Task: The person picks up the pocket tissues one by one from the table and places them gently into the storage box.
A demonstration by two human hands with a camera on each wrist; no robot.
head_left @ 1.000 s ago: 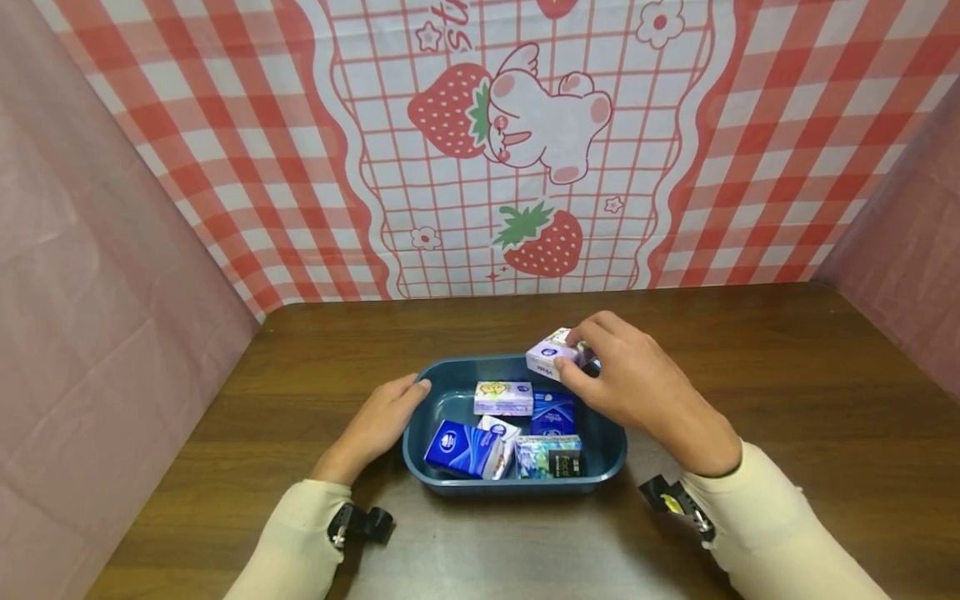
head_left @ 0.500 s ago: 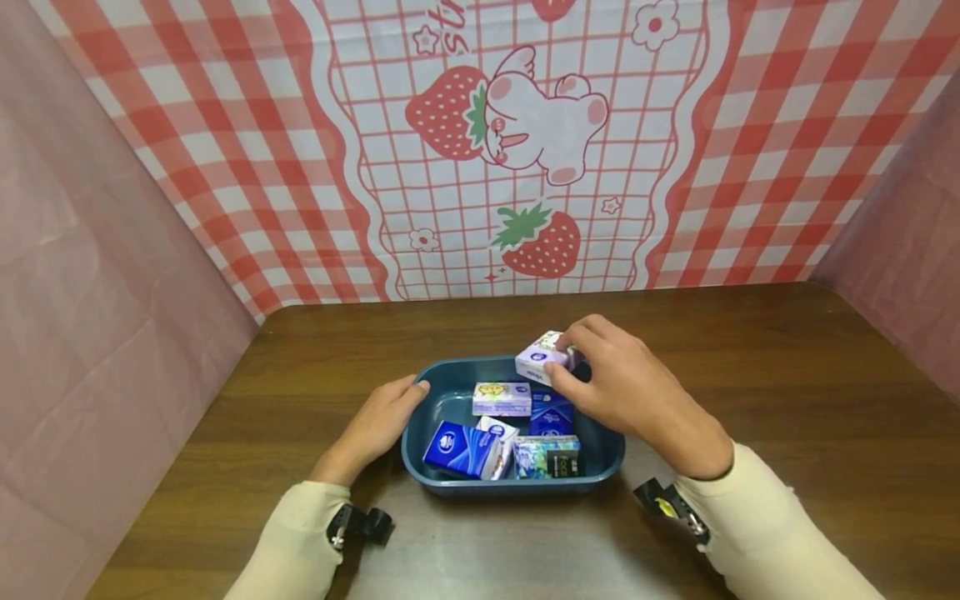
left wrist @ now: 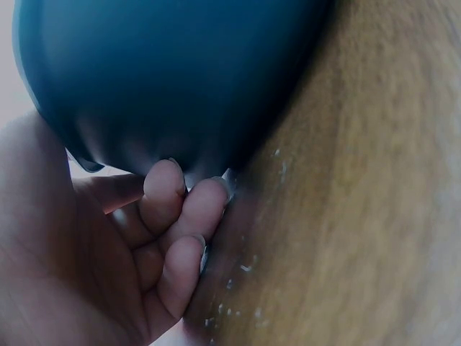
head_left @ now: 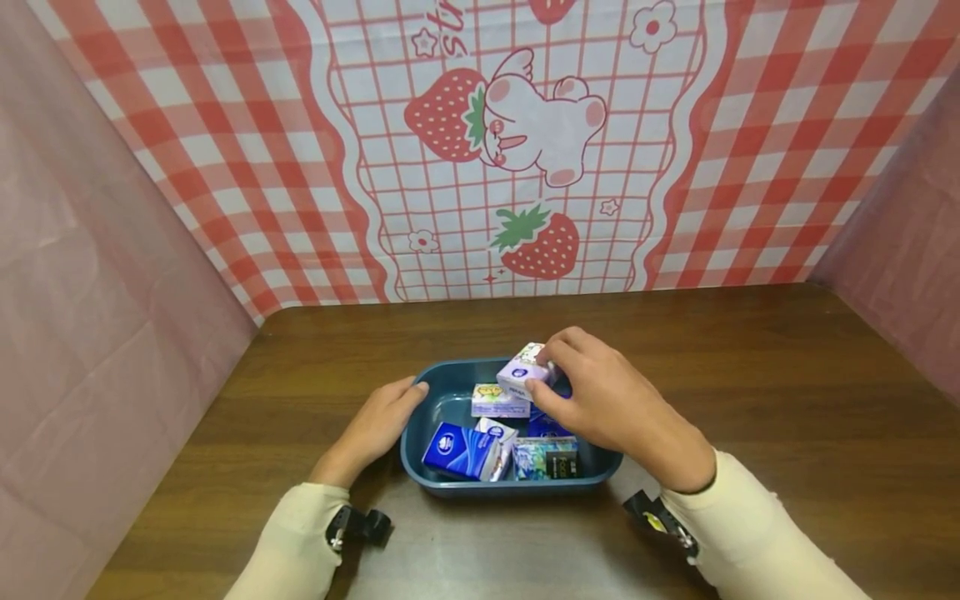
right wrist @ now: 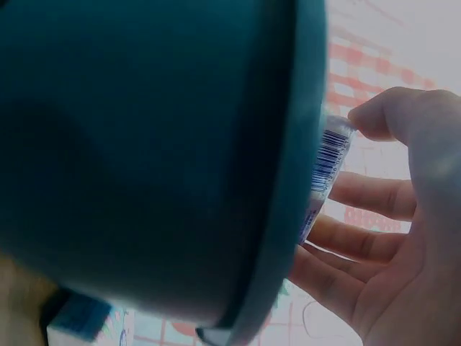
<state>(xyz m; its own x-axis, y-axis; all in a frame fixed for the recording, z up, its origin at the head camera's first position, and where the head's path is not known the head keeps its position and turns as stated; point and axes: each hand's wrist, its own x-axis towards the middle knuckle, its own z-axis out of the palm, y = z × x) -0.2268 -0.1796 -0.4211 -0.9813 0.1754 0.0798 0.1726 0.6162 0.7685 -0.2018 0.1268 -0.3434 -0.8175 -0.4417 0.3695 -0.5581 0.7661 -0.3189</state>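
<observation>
A dark teal plastic basin (head_left: pixel 457 487) stands on the table. At its left end my left hand (head_left: pixel 381 423) grips it, thumb over the rim; in the left wrist view curled fingers (left wrist: pixel 181 277) lie against the outer wall. My right hand (head_left: pixel 611 400) pinches a lilac tissue pack (head_left: pixel 517 377) over the back right of the basin. The right wrist view shows the barcode side of that pack partly behind the rim. Below lie another lilac pack (head_left: pixel 491 402), a blue and white pack (head_left: pixel 457 450), a white pack (head_left: pixel 501 437), a dark blue pack (head_left: pixel 546 423) and a green-blue patterned pack (head_left: pixel 536 458).
The wooden table (head_left: pixel 315 350) extends around the basin on all sides. Behind it hangs a red-checked cloth (head_left: pixel 465 250) with strawberries, and pink cloth (head_left: pixel 127 333) hangs at both sides. Each sleeve carries a black wrist strap (head_left: pixel 358 527).
My right hand has moved left and slightly nearer with the lilac tissue pack, which now partly covers the packs beneath. My left hand keeps its grip on the basin.
</observation>
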